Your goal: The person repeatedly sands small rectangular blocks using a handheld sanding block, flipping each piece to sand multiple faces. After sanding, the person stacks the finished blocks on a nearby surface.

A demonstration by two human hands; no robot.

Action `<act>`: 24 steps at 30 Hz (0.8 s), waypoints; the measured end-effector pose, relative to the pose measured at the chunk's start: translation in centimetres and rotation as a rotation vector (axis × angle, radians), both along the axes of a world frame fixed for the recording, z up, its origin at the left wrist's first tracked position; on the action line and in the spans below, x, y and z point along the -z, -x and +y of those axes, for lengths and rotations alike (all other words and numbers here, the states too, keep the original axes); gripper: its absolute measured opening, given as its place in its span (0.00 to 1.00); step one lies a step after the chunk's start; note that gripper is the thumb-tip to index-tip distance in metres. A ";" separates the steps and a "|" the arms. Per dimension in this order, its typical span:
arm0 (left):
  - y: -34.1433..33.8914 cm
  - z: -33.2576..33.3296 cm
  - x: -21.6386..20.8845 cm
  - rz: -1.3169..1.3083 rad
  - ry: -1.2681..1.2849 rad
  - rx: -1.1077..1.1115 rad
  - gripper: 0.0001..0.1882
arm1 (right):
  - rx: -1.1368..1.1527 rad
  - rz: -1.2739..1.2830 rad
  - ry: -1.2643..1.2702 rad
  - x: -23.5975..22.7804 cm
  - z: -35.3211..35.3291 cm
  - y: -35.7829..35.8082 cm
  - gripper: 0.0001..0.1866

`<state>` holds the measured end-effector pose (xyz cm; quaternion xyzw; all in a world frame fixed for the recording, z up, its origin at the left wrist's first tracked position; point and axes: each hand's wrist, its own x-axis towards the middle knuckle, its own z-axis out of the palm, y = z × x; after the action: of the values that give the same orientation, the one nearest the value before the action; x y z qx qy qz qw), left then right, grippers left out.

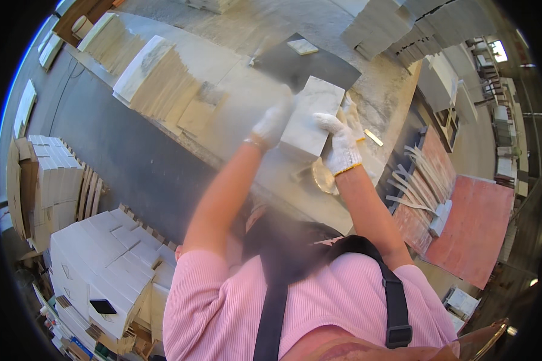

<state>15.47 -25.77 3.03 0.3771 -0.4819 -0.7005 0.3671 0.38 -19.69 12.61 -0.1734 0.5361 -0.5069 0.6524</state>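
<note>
A pale, grey-veined rectangular stone tile (312, 117) is held tilted above the dusty workbench between my two hands. My right hand (341, 143), in a white knit glove, grips its right side with the thumb on the upper face. At the left edge my left hand (273, 125), also gloved, holds the tile; motion blurs its fingers. Just beyond my right hand is what looks like a loose white glove (353, 120), partly hidden. Below the tile, a shiny round dish (324, 178) sits by the bench's near edge.
A dark mat (277, 62) bearing a small pale tile (302, 46) lies farther back. Tile stacks (159, 78) stand left on the bench. A short yellowish bar (373, 138) lies to the right. White cartons (105, 259) are at lower left, reddish boards (473, 225) at right.
</note>
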 end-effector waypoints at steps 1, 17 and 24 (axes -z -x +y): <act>-0.1 -0.3 -0.7 0.184 -0.238 0.057 0.39 | 0.004 0.037 -0.038 -0.3 0.0 0.2 0.29; 1.8 0.5 -1.1 -0.042 -0.227 -0.024 0.54 | -0.176 0.019 -0.032 3.1 3.7 5.1 0.38; 2.5 -0.3 1.9 -0.107 -0.187 0.003 0.59 | -0.111 -0.033 0.096 7.0 4.4 3.8 0.35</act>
<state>12.98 -26.09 1.10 0.4462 -0.4338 -0.7218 0.3029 -3.46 -15.29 5.58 -0.2255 0.4899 -0.4976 0.6794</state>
